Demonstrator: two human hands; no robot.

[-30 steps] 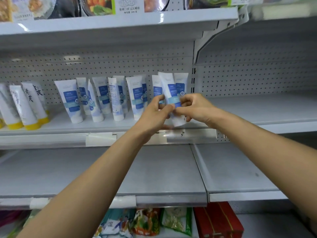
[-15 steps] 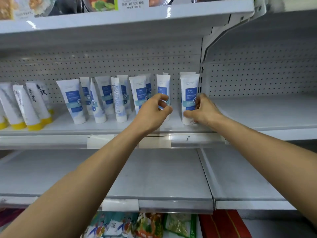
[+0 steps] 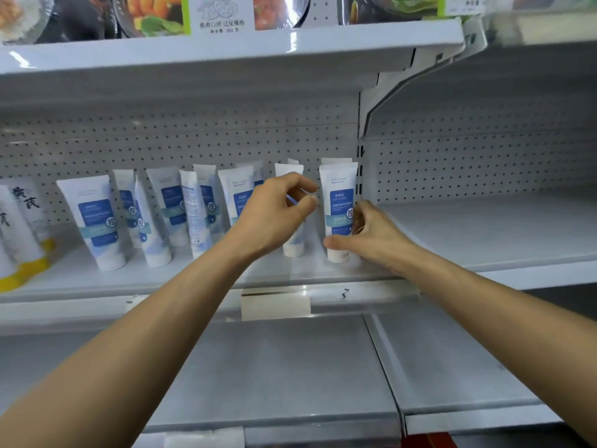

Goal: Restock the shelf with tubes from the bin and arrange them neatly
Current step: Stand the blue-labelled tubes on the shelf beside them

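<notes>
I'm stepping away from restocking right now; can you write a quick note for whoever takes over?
Left hand pinches the second tube from the right. Right hand grips the end tube, upright on the shelf.
Done: blue tubes stand in a row on it.
Left: straighten the leaning tubes further left; the bin is out of view, so remaining stock is unknown.

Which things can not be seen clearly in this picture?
- Bin: outside the head view.
- Second tube from right: label hidden by left hand; grip unclear.
- Back tube: rightmost tube covers all but its top.
- Yellow-capped tubes: cut by left edge.
- Small print on labels: blurred.
</notes>
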